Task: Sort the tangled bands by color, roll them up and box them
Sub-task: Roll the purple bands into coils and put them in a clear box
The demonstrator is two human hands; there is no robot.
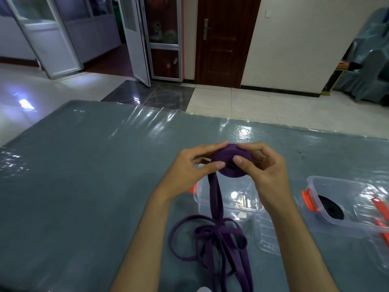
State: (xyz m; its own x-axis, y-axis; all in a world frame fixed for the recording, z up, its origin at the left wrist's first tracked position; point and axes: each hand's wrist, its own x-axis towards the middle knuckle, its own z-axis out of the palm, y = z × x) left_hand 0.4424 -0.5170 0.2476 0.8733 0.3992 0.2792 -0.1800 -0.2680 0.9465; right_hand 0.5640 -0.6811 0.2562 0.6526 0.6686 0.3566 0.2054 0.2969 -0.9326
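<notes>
A partly wound roll of purple band [231,163] is held above the table between both hands. My left hand [189,171] pinches its left side with thumb and fingers. My right hand [265,167] grips its right side, thumb on the face of the roll. The loose purple band [214,199] hangs down from the roll to a tangled heap [212,239] on the table near me. A clear box [229,203] with orange clasps stands under the hands. At the right a second clear box [345,199] holds a rolled black band [330,207].
The table [84,175] is covered with grey cloth under shiny clear plastic. A clear lid [265,234] lies between the two boxes. Orange pieces [381,213] show in the right box. Tiled floor, doors and covered chairs lie beyond the far edge.
</notes>
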